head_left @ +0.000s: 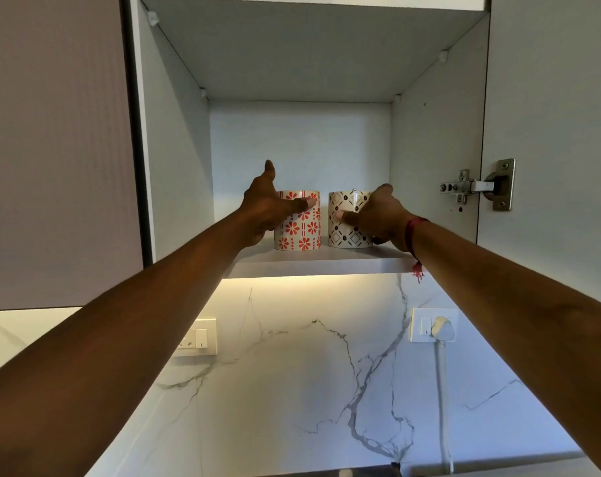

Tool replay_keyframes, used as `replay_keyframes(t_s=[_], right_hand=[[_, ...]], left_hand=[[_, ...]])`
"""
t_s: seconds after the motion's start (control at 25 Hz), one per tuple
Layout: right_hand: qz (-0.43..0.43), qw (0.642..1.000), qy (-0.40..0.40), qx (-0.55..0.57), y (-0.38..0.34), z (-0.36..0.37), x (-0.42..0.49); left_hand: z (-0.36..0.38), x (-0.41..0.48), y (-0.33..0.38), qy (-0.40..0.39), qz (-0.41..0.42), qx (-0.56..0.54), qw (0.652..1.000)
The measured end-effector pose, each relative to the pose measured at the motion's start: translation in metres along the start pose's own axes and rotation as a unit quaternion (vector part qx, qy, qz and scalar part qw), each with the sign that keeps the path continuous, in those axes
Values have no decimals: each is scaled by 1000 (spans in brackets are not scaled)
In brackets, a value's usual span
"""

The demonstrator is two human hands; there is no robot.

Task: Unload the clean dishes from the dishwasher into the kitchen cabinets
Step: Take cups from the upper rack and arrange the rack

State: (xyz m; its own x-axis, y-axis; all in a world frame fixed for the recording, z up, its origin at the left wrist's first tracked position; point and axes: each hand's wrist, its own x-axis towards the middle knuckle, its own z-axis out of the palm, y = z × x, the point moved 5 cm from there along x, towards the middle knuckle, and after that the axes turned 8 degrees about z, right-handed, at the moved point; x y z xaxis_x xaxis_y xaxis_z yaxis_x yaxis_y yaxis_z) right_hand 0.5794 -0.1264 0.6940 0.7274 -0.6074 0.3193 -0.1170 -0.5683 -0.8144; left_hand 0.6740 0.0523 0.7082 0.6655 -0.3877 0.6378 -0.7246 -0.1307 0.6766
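Both forearms (154, 321) stretch up into the open cabinet (175, 149). Left hand (268, 204) grasps the red-flowered mug (300, 232), right hand (378, 215) the black-patterned mug (343, 232) — thumbs across the fronts. Both stand upright on the shelf (326, 266) near its front lip, just apart, long axes vertical, handles hidden. A careless pull-back could drag one off the edge — or knock them together.
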Motion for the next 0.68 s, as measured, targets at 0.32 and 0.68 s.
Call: replay_keyframes(t_s=[0.32,0.68], right_hand=[[-17,995,-9,-96,10,24,27],[-33,977,18,-212,13,30,30]], left_hand=[[17,13,-13,-80,82,241,964],[25,8,-23,-104,149,346,920]])
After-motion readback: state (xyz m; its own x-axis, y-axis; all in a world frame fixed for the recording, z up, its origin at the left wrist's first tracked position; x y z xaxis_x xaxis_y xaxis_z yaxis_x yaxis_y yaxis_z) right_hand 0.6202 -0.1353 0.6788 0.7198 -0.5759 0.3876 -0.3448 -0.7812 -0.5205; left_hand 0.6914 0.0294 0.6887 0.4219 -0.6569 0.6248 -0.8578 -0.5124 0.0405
